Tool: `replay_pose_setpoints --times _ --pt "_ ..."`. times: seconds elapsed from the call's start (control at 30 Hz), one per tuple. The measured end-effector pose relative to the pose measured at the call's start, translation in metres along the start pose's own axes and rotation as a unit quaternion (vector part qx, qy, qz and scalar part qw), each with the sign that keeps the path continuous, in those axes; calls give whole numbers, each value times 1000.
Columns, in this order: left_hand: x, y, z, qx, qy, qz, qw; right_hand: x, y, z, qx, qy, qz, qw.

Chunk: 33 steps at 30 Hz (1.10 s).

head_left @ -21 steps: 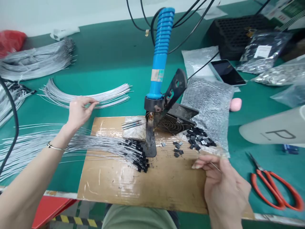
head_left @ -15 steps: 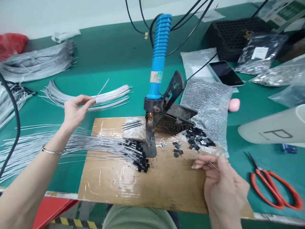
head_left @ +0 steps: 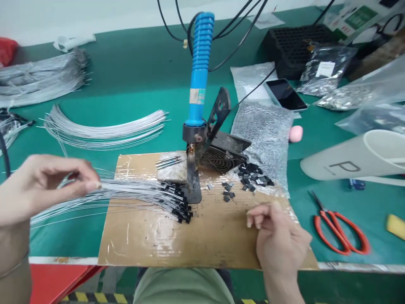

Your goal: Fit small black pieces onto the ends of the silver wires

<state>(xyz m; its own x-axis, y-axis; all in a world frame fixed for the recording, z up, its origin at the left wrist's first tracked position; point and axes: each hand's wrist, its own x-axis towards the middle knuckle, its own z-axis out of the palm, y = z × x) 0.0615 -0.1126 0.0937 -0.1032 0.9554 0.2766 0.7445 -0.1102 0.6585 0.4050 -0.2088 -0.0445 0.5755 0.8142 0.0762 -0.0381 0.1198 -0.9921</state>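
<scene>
My left hand (head_left: pixel 44 185) hovers at the left with thumb and forefinger pinched on a thin white wire, just above a fan of white wires with black ends (head_left: pixel 152 196) lying across a cardboard board (head_left: pixel 205 240). My right hand (head_left: pixel 278 240) rests over the board's right part with its fingers curled; what they hold is hidden. A blue-handled soldering iron (head_left: pixel 198 76) stands upright in its stand at the board's far edge. Small black chips (head_left: pixel 253 175) lie in a pile just beyond my right hand.
A curved bundle of white wires (head_left: pixel 104 131) lies behind the board, more bundles at far left. Red scissors (head_left: pixel 340 230) and a white tube (head_left: pixel 354 158) are at right. A phone (head_left: pixel 284 95), bubble bags (head_left: pixel 265 126) and a black tray (head_left: pixel 297 46) sit behind.
My left hand picked one wire from the curved bundle and pulled it back toward me, over the fanned wires. My right hand shifted slightly left on the board.
</scene>
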Motion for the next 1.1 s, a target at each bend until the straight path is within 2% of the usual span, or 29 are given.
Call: replay_pose_setpoints --times 0.07,0.13,0.17,0.23,0.3,0.37,0.5,0.73,0.83,1.0,1.1 --pt "-18 14 13 -27 -14 -13 999 -11 -10 9 -43 -91 -33 994" --pt "-29 17 22 -56 -53 -28 997 -21 -21 22 -74 -205 -47 975" --pt "-33 14 24 -69 -91 -36 993 -25 -27 29 -71 -255 -49 963" --pt "-36 0 23 -92 -211 -45 972 -31 -36 41 -46 -313 -29 948" --pt "-37 -16 17 -120 -352 -27 928 -32 -40 49 -26 -344 -12 938" --pt "-37 -26 13 -134 -385 -13 913 -32 -40 53 -13 -355 -3 935" --pt "-40 -28 12 -151 -398 -5 905 -29 -36 54 -3 -360 -16 933" --pt "-43 -33 13 -161 -378 -2 912 -31 -33 51 -8 -361 -10 932" --pt "-43 -33 13 -162 -375 0 913 -32 -31 50 -6 -363 12 932" --pt "-43 -27 13 -137 -385 -50 911 -31 -27 52 7 -351 73 934" --pt "-42 -28 13 -153 -385 -32 910 -30 -26 53 19 -351 92 932"
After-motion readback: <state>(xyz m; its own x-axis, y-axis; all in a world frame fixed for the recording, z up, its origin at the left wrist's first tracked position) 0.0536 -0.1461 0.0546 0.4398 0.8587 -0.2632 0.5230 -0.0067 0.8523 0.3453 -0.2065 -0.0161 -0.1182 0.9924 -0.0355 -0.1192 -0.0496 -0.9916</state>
